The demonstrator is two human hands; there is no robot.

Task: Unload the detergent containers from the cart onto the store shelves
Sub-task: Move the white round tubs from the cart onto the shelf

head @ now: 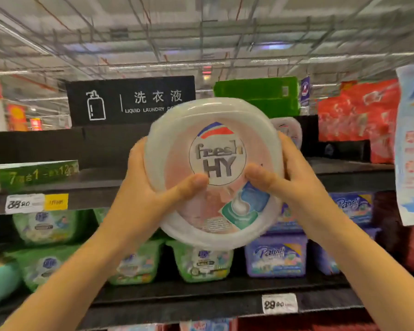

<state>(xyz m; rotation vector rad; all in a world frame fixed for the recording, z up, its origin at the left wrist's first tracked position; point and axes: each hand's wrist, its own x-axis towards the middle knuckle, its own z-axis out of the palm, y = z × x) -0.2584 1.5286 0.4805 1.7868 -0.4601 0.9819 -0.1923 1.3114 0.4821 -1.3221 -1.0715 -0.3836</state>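
Between our left hand (151, 187) and right hand (294, 180), we hold the round detergent tub (215, 149) up high. Our fingers (191, 185) curl tight round its two sides, thumbs on the lid. The lid faces us. The dark shelf (101, 182) lies just behind it, so both hands should push straight forward.

Glossy smooth translucent plastic detergent tub (216, 163); matt shelf (105, 187) w/ paper price tag (24, 203).
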